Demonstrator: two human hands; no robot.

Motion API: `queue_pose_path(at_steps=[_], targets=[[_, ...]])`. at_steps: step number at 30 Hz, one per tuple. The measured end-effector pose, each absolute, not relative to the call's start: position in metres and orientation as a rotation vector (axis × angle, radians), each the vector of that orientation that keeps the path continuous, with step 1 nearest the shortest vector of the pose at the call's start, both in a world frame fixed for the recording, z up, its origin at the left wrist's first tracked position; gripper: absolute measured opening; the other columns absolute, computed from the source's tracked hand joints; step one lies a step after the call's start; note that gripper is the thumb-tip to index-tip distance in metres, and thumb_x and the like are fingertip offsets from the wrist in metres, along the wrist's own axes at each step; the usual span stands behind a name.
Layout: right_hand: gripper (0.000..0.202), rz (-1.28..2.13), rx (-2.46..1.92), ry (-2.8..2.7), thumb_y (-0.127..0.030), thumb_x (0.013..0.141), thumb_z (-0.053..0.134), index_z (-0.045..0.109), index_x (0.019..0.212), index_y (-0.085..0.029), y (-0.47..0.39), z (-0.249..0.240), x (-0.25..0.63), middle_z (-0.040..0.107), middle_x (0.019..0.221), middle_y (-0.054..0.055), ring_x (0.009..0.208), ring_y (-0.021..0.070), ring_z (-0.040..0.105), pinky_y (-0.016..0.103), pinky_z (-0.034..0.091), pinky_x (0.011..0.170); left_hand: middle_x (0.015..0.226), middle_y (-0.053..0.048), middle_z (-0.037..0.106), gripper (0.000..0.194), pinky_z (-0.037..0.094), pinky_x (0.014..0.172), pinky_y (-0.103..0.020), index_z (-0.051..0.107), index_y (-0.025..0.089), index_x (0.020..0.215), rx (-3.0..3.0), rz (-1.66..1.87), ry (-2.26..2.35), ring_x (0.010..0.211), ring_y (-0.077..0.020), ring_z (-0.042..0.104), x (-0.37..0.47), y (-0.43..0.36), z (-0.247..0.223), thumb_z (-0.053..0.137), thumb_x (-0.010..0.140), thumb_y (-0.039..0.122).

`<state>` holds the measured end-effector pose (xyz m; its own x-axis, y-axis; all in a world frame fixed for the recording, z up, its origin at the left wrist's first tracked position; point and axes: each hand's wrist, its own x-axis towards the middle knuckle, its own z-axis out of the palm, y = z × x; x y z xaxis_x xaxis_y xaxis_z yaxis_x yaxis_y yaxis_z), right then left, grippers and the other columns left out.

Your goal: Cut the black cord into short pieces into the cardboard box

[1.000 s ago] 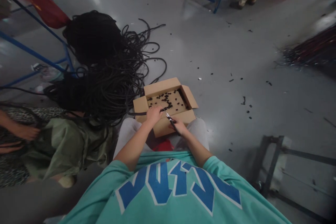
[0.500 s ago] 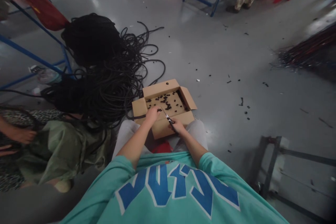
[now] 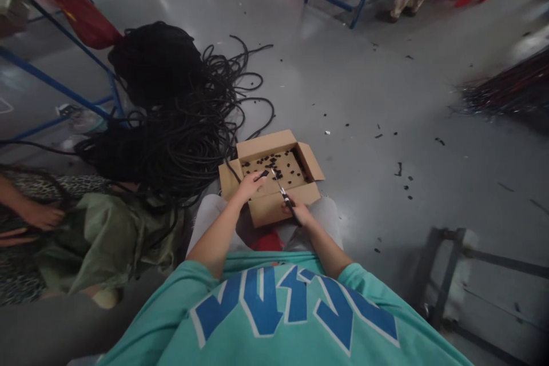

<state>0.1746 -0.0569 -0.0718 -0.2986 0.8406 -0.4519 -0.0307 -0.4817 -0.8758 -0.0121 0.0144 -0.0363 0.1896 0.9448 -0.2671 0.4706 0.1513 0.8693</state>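
Running across the front of the person's teal T-shirt point(image 3: 313, 349) are big, jagged blue letters point(image 3: 297, 300) edged in white, though from where I stand I can't read a sure word in them. By the grey-trousered knees point(image 3: 330, 217) sits an open brown cardboard box point(image 3: 268, 144), flaps folded outward, with small black pieces point(image 3: 272, 161) scattered over its bottom. The left hand point(image 3: 249, 186) is at the box's near left corner, fingers pinching a thick black cord point(image 3: 262, 174) whose end pokes out past the fingertips, above the box. The right hand point(image 3: 302, 213) has its fingers curled around a black-handled cutting tool with a slim silver tip point(image 3: 288, 200), which points over the box, apart from the cord. Tangled black cord coils point(image 3: 180, 143) heap on the grey floor point(image 3: 364, 74) beyond the left knee, and more black bits lie strewn to the right.
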Motion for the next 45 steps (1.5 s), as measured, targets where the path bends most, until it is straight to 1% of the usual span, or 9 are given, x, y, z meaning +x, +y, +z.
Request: queue_pose_path(at_steps=[2,6,12,20,27,34,36,40,45], targets=[[0.068,1.853,-1.271,-1.082,-0.016,0.05,0.058,0.044,0.116,-0.021,-0.058,-0.069,0.174,0.05,0.069,-0.004,0.062,0.0085,0.046,0.02,0.037,0.056,0.078,-0.004,0.061,0.033,0.045,0.063,-0.026,0.056,0.011,0.098,1.553,0.558,1.473,0.065,-0.012,0.054,-0.009,0.012,-0.03,0.044,0.076,0.031],[0.07,1.878,-1.254,-1.115,-0.012,0.05,0.058,0.043,0.118,-0.022,-0.058,-0.066,0.171,0.052,0.074,-0.002,0.068,0.0105,0.048,0.023,0.039,0.063,0.093,-0.007,0.061,0.027,0.041,0.08,-0.03,0.058,0.013,0.095,1.694,0.401,1.498,0.087,-0.0167,0.054,-0.001,0.01,-0.019,0.042,0.075,0.025],[0.07,1.808,-1.29,-1.249,-0.009,0.052,0.057,0.042,0.119,-0.024,-0.053,-0.059,0.172,0.052,0.076,-0.003,0.072,0.0108,0.048,0.024,0.039,0.068,0.107,-0.005,0.058,0.035,0.038,0.086,-0.031,0.056,0.016,0.103,1.7,0.227,1.463,0.097,-0.0191,0.052,0.005,0.006,-0.01,0.039,0.076,0.03],[0.061,1.766,-1.366,-1.31,-0.013,0.056,0.055,0.048,0.115,-0.02,-0.054,-0.059,0.174,0.053,0.07,-0.002,0.063,0.0107,0.047,0.022,0.037,0.06,0.101,-0.005,0.06,0.029,0.039,0.083,-0.029,0.057,0.014,0.097,1.763,0.217,1.408,0.092,-0.0168,0.053,0.003,0.01,-0.013,0.04,0.076,0.024],[0.057,1.777,-1.411,-1.221,-0.013,0.052,0.053,0.054,0.108,-0.015,-0.055,-0.063,0.171,0.051,0.059,-0.004,0.051,0.008,0.042,0.019,0.032,0.048,0.088,-0.007,0.059,0.022,0.041,0.074,-0.028,0.055,0.011,0.088,1.842,0.261,1.499,0.08,-0.0154,0.053,0.0,0.008,-0.022,0.044,0.075,0.026],[0.05,1.79,-1.44,-1.2,-0.012,0.049,0.054,0.059,0.099,-0.015,-0.056,-0.07,0.167,0.047,0.055,-0.006,0.043,0.0045,0.036,0.018,0.028,0.042,0.084,-0.005,0.061,0.021,0.04,0.074,-0.027,0.058,0.012,0.084,1.867,0.203,1.483,0.078,-0.0143,0.053,-0.001,0.009,-0.031,0.042,0.076,0.023],[0.051,1.82,-1.456,-1.185,-0.012,0.049,0.054,0.058,0.1,-0.015,-0.055,-0.071,0.166,0.045,0.052,-0.007,0.041,0.0043,0.035,0.018,0.027,0.041,0.082,-0.005,0.062,0.023,0.04,0.072,-0.026,0.06,0.012,0.083,1.87,0.155,1.507,0.077,-0.0145,0.053,-0.002,0.01,-0.031,0.042,0.076,0.024],[0.059,2.01,-1.407,-1.071,-0.013,0.051,0.052,0.051,0.11,-0.016,-0.053,-0.071,0.168,0.041,0.045,-0.009,0.037,0.0048,0.034,0.017,0.026,0.039,0.084,-0.006,0.063,0.025,0.04,0.071,-0.026,0.062,0.012,0.086,1.872,0.116,1.525,0.077,-0.0149,0.054,-0.002,0.012,-0.03,0.044,0.075,0.025],[0.06,2.119,-1.33,-0.954,-0.012,0.051,0.05,0.048,0.11,-0.021,-0.052,-0.065,0.17,0.05,0.058,-0.006,0.043,0.0048,0.039,0.016,0.029,0.041,0.086,-0.006,0.064,0.027,0.041,0.071,-0.026,0.064,0.014,0.088,1.885,0.039,1.536,0.077,-0.0158,0.055,0.0,0.011,-0.028,0.048,0.073,0.028]])
